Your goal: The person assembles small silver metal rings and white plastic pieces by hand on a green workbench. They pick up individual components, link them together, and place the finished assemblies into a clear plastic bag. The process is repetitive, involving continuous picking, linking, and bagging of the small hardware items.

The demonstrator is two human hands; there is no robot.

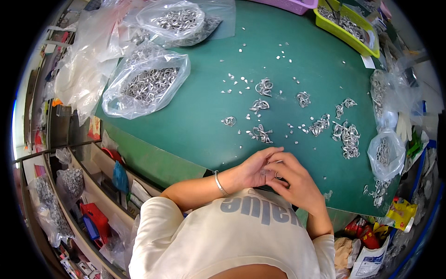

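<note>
Both hands (278,174) around small metal ring (277,176)

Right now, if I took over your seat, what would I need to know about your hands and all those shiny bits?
Left hand and right hand are together at the near edge of the green table mat, fingers closed on a small silver metal ring piece. Small clusters of silver metal clips lie spread on the mat ahead and to the right, with tiny silver scraps among them. Clear plastic bags of metal clips sit far left; a yellow-green plastic tray of parts sits far right. Many loose clusters remain on the mat.
</note>
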